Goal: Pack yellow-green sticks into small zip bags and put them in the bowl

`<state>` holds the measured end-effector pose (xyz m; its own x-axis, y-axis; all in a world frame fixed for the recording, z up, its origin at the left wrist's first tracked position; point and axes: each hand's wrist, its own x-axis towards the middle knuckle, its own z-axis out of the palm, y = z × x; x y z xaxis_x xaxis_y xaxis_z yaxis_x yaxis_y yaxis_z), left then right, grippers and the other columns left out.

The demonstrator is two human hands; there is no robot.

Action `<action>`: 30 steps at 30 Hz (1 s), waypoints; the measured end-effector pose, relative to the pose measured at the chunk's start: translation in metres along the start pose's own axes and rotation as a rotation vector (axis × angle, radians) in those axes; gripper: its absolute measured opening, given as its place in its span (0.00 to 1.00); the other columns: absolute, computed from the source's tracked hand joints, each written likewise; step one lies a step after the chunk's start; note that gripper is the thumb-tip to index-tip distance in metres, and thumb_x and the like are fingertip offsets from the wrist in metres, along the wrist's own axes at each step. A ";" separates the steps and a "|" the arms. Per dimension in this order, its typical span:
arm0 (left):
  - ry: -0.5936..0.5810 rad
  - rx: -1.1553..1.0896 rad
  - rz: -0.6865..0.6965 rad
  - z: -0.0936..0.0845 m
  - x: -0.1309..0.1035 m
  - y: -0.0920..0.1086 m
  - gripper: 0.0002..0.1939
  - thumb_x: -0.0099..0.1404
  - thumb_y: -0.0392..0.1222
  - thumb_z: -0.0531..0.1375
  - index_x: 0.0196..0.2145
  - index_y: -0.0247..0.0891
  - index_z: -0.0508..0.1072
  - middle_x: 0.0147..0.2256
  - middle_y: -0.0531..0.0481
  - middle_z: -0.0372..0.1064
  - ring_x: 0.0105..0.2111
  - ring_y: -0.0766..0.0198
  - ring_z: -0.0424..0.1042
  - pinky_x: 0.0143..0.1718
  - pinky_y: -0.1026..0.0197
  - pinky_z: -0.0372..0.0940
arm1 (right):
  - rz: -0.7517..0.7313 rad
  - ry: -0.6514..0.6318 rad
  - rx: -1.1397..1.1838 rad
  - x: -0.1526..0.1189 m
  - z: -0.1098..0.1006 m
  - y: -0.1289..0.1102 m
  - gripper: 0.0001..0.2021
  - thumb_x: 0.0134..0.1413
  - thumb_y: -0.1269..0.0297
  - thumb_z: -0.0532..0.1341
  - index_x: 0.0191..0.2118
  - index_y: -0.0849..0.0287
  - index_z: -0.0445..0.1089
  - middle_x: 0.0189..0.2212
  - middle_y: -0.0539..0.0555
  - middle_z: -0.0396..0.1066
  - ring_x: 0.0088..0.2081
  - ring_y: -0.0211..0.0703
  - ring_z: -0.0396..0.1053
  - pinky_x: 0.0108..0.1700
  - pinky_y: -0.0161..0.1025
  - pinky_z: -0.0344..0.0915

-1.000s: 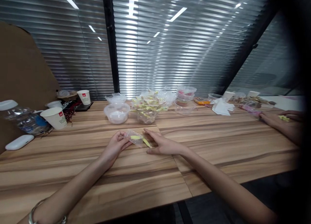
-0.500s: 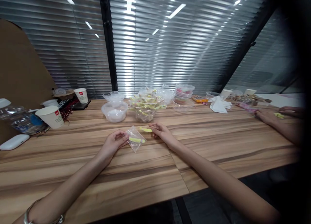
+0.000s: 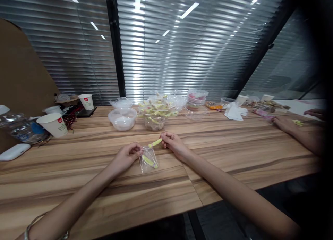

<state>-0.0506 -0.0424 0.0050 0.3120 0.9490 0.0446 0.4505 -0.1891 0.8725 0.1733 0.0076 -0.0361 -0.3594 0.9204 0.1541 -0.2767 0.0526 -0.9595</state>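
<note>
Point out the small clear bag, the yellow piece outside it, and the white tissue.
Clear bag (image 3: 144, 167): head view, on its lower left plastic, beside the yellow piece inside.
Yellow piece outside the bag (image 3: 156, 142): head view, on the middle of its length.
White tissue (image 3: 235, 111): head view, on its crumpled middle.

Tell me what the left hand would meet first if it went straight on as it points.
The left hand would probably first meet the yellow strip in the right hand; depth is hard to judge.

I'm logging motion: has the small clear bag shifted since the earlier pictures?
Yes: the small clear bag has moved toward the person, farther from the stacked clear bowls.
</note>
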 end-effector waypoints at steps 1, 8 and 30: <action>-0.008 -0.028 -0.006 0.000 0.000 0.001 0.16 0.57 0.50 0.57 0.36 0.35 0.70 0.36 0.47 0.68 0.37 0.66 0.66 0.40 0.66 0.60 | -0.003 -0.001 -0.014 -0.001 0.001 0.000 0.17 0.48 0.52 0.60 0.32 0.63 0.61 0.23 0.49 0.60 0.25 0.28 0.56 0.27 0.29 0.50; 0.005 -0.252 -0.100 0.000 -0.001 0.008 0.21 0.52 0.43 0.62 0.43 0.38 0.63 0.39 0.48 0.67 0.35 0.69 0.67 0.38 0.67 0.61 | -0.027 -0.004 -0.069 -0.002 0.002 0.000 0.18 0.50 0.51 0.58 0.31 0.64 0.59 0.21 0.49 0.57 0.24 0.29 0.54 0.27 0.29 0.48; -0.005 -0.253 -0.128 -0.003 0.000 0.009 0.20 0.55 0.42 0.60 0.45 0.34 0.66 0.39 0.46 0.68 0.38 0.68 0.66 0.42 0.67 0.59 | -0.070 0.065 0.133 0.002 0.000 0.007 0.14 0.47 0.61 0.63 0.39 0.59 0.62 0.33 0.50 0.62 0.31 0.29 0.60 0.34 0.28 0.57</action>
<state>-0.0496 -0.0434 0.0141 0.2707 0.9597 -0.0759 0.2632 0.0021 0.9647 0.1705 0.0100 -0.0421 -0.2777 0.9397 0.1995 -0.4162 0.0695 -0.9066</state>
